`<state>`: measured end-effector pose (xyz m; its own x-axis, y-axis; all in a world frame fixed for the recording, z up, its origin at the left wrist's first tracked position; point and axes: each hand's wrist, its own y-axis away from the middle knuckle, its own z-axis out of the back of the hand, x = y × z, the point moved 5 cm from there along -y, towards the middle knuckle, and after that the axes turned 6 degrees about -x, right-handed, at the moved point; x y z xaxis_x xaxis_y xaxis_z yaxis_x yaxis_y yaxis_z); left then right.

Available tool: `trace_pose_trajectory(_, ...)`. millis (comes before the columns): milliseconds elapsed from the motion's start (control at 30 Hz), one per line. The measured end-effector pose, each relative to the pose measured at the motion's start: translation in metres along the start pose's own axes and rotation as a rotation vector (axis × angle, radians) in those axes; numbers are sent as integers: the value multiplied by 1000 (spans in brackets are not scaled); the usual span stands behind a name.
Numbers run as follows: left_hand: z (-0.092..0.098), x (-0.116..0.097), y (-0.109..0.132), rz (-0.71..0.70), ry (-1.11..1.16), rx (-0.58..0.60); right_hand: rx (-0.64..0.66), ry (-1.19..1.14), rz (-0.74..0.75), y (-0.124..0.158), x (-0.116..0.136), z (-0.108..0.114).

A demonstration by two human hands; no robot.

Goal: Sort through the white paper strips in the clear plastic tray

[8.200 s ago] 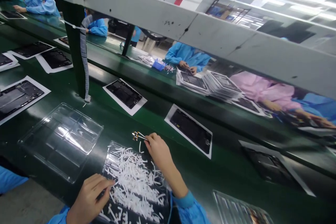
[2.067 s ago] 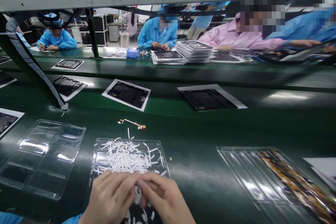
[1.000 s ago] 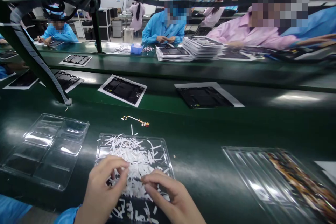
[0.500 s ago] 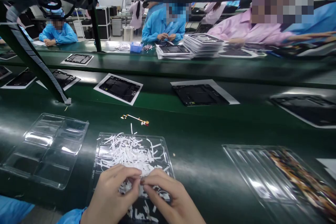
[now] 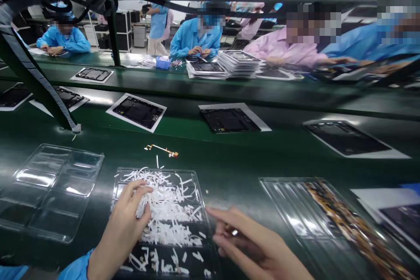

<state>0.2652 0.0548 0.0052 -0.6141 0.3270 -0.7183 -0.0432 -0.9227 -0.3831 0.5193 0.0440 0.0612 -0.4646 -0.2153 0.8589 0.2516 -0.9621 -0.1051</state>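
My left hand (image 5: 126, 214) is over the left part of a clear plastic tray (image 5: 200, 183), its thumb and fingers apart. Under it, white strips (image 5: 170, 205) of paper or film lie heaped in the tray, with looser ones toward the near edge. I see nothing held in that hand. To the right of the tray my right hand (image 5: 243, 236) has its index finger stretched out and its thumb apart from it. The other fingers are curled, and a small bright glint shows between them; I cannot make out its source. A thin flex cable (image 5: 160, 150) lies beyond the tray.
An eight-pocket clear tray (image 5: 55, 188) lies at left. At right, another tray (image 5: 278, 197) holds brown flex cables (image 5: 341, 223). Black device panels (image 5: 138, 111) on white sheets line the green belt. A slanted post (image 5: 39, 70) stands left; co-workers (image 5: 197, 37) sit across.
My hands were together, pinching over the tray, and have parted: the left moved left and up over the strips, the right moved right. The view has shifted slightly to the right.
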Motion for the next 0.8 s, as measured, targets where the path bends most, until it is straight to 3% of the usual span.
trace_pose_trajectory(133,-6,-31,-1,30,359,246,105,-34,52,-6,6,-25)
trace_pose_trajectory(200,-7,-47,-1,37,485,299,150,-22,71,-11,12,-40)
trace_pose_trajectory(300,-5,-52,-2,88,515,233,129,30,118,-17,24,-47)
trace_pose_trajectory(433,-3,-39,-1,164,452,191,66,134,229,-20,38,-44)
trace_pose_trajectory(567,-5,-35,0,120,391,196,-2,182,336,-18,42,-44)
trace_pose_trajectory(800,-8,-35,-1,123,364,163,-36,342,380,-21,39,-55)
